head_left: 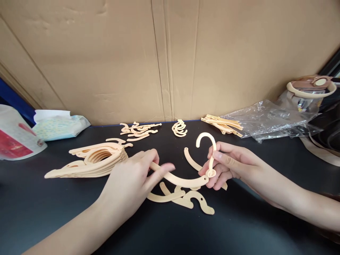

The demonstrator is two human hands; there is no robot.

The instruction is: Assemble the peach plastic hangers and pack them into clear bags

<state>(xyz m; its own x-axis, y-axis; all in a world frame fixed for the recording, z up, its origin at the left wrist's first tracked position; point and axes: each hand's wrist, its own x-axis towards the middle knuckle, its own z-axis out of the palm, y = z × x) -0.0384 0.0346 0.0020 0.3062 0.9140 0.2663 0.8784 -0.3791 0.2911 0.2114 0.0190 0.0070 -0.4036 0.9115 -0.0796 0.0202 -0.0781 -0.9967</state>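
My left hand is closed around one end of a curved beige hanger arm. My right hand pinches a beige hanger hook by its shank, with the curl upward. The hook's round base meets the free end of the arm; whether they are joined I cannot tell. Below my hands lie several loose curved hanger pieces on the black table. Another curved arm lies behind, partly hidden by my right hand. Left of my left hand is a stack of hangers.
At the back lie a pile of S-shaped pieces, a small pile of hooks and straight bars. Clear plastic bags and a bottle stand right. A tissue pack and a white-red container are left. Cardboard rises behind.
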